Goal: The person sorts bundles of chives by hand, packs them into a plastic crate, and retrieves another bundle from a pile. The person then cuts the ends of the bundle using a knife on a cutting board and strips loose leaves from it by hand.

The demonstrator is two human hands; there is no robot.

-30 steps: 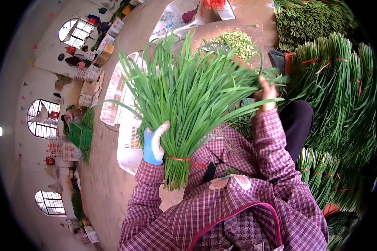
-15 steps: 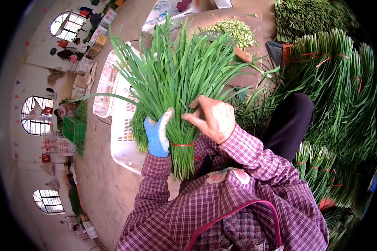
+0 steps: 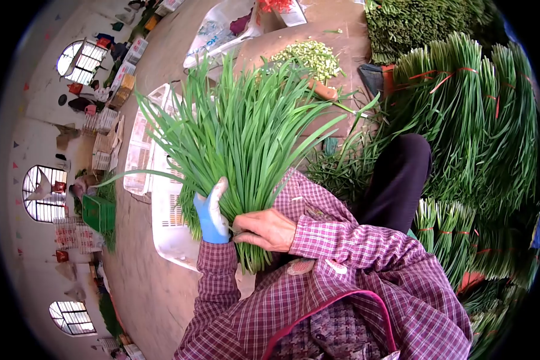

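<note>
A fanned-out bunch of garlic chives [image 3: 240, 132] stands in front of me, leaves up and cut stem ends down near my lap. My left hand [image 3: 212, 215], in a blue and white glove, is wrapped around its left side with the thumb up. Bare and curled, my right hand [image 3: 269, 230] lies across the lower stems, fingertips close to the glove. It covers the place where a red band circled the stems, so the band is hidden. Behind the bunch is a white plastic basket [image 3: 165, 231] with more chives [image 3: 188, 207] in it.
To the right are stacked banded chive bundles [image 3: 462, 120] and shorter bundles [image 3: 441, 231]. A wooden-handled knife [image 3: 323, 90] lies beside chopped pale stem pieces [image 3: 311, 60]. A white bin [image 3: 219, 30] sits farther off, and a green crate [image 3: 97, 214] stands left.
My right hand has moved down and left, from the upper stems to the band. The leaves have shifted slightly, and the whole view has turned a little to the right.
</note>
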